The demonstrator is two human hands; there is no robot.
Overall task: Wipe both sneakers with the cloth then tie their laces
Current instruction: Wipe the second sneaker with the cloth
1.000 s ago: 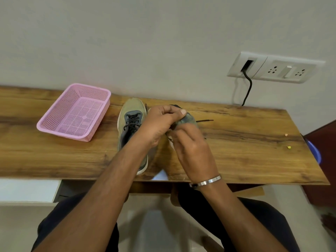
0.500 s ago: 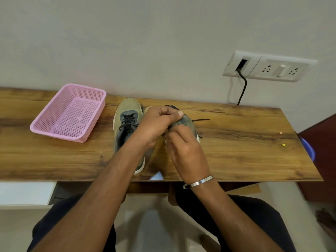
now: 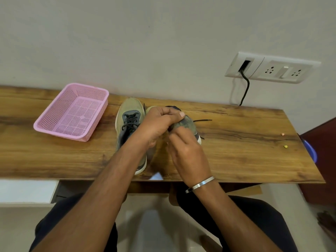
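While the left sneaker is lying mid-frame, left hand and right hand are both curling, pinching laces over the right sneaker.

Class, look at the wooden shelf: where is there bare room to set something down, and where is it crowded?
Bare wood lies right of the right sneaker up to two small crumbs, and in front of the pink basket. It is crowded mid-shelf, where the left hand and right hand work beside the left sneaker.

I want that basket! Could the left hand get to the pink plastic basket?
Probably yes: the pink plastic basket sits on the wooden table, with only bare tabletop around it. But the left hand is busy on the right sneaker.
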